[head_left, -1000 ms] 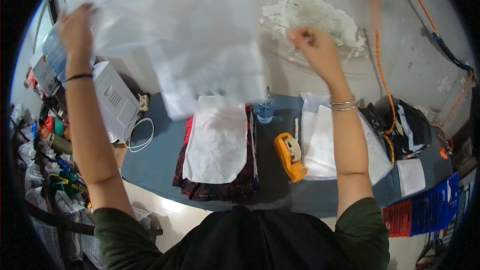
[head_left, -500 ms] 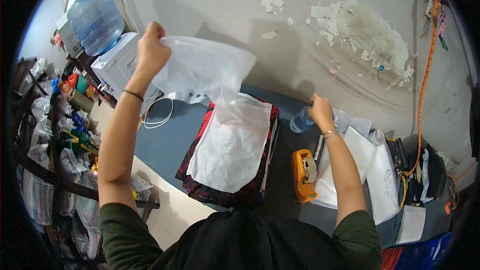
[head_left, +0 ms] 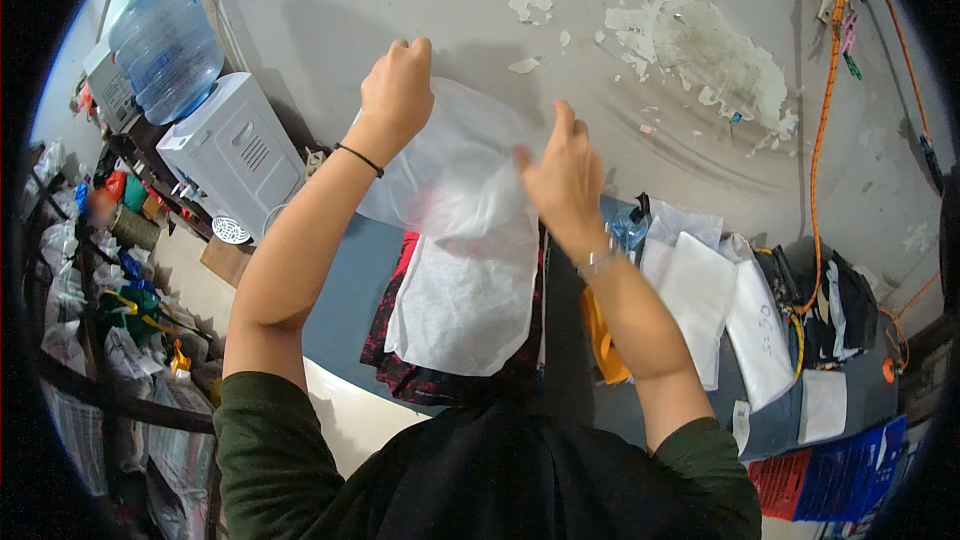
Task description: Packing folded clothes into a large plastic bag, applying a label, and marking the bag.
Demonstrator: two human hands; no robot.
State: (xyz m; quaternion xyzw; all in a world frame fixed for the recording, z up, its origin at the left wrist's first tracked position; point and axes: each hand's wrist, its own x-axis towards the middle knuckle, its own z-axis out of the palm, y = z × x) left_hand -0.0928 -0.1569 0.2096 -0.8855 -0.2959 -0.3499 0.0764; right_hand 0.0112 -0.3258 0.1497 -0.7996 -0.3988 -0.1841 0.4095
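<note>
My left hand (head_left: 397, 90) is closed on the top edge of a translucent plastic bag (head_left: 465, 115), raised over the far part of the table. The bag hangs loosely and blurs toward its lower end. Right of the bag, my right hand (head_left: 566, 180) is lifted with thumb and fingers apart; its thumb tip is smeared by motion, and nothing shows in its grasp. Below the bag, a thin white sheet (head_left: 465, 315) lies on a stack of folded red and black patterned fabric (head_left: 400, 385). The bag's lower end overlaps the sheet's far end.
An orange tape dispenser (head_left: 606, 345) is partly behind my right forearm. White plastic bags (head_left: 690, 290) lie to the right on the dark table (head_left: 345, 265). A water dispenser (head_left: 245, 145) stands at the far left; wrapped bundles (head_left: 180, 420) fill a rack. An orange cord (head_left: 822, 140) hangs right.
My left hand has moved right with the bag. My right hand has left the spot by the clear bottle and come up and left, beside the bag.
</note>
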